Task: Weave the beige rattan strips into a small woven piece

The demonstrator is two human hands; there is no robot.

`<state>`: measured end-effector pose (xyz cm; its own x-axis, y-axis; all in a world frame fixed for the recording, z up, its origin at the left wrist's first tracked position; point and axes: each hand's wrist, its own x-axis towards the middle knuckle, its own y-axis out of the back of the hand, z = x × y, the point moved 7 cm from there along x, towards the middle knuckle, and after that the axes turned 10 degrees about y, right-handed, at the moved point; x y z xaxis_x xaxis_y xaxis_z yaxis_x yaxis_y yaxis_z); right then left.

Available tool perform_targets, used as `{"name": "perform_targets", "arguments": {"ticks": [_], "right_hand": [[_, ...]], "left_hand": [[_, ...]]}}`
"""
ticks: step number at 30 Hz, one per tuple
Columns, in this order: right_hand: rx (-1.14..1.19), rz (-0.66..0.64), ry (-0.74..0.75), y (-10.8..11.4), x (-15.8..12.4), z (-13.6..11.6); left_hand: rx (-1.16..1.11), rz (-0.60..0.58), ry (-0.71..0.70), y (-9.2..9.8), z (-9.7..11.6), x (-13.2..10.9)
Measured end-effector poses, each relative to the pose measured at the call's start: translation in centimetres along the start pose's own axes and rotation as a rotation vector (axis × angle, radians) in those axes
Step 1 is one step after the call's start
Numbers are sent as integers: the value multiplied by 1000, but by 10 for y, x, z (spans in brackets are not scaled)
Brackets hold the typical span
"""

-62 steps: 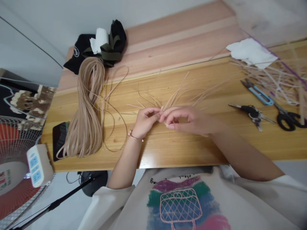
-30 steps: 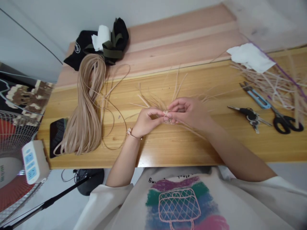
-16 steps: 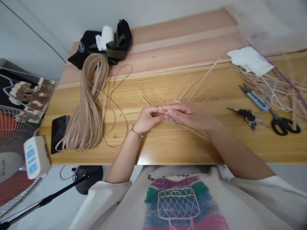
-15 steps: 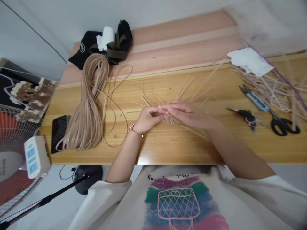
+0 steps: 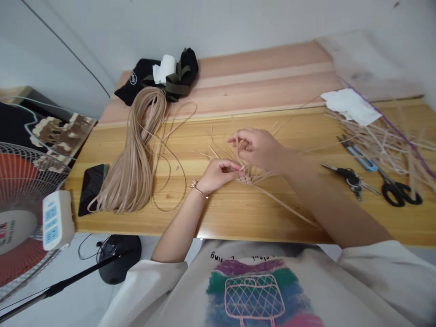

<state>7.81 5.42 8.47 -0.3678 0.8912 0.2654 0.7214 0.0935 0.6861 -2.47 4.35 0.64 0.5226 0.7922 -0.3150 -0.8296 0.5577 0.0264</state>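
Note:
A small woven piece (image 5: 245,179) of tan strips lies over the wooden table, loose strip ends fanning out around it. My left hand (image 5: 220,175) pinches its left edge between thumb and fingers. Above and to the right of the weave, my right hand (image 5: 259,147) is raised with bent fingers closed around a tan strip (image 5: 237,143) that runs down toward the weave. Part of the weave and several strips are hidden behind the hands. One long strip (image 5: 286,206) trails from the weave toward the table's front edge.
On the left lie a large bundle of tan strips (image 5: 136,159) and a phone (image 5: 91,188). A black bag (image 5: 182,75) stands behind. To the right are keys (image 5: 352,179), scissors (image 5: 398,188), a blue thread snipper (image 5: 363,156), white tissue (image 5: 352,104) and loose strips. A fan (image 5: 17,218) stands at far left.
My right hand has lifted away from the weave and left hand, drawing a strip upward. My left hand still pinches the weave. The camera view has shifted slightly.

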Motion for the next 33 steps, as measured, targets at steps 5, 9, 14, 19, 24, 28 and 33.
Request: {"name": "perform_targets", "arguments": {"ticks": [5,9,14,19,24,28,33], "right_hand": [[230,-308,-61,-15,-6,0],[175,-387,-2,-13,1,0],[43,-391,132,-20,9,-6],[-16,-363,190,-23,3,-10],[-52,-306,-83,-8,-16,8],[-151,-459,-105,-12,-28,13],[9,-323,-138,-14,-25,31]], "left_hand": [[38,-17,-7,-1,-2,1],[47,-30,-35,-1,1,1],[96,20,-41,1,5,2],[80,148,-44,4,6,3],[118,142,-18,1,3,2],[184,166,-81,-1,6,1],[245,334,-230,-1,10,0]]}}
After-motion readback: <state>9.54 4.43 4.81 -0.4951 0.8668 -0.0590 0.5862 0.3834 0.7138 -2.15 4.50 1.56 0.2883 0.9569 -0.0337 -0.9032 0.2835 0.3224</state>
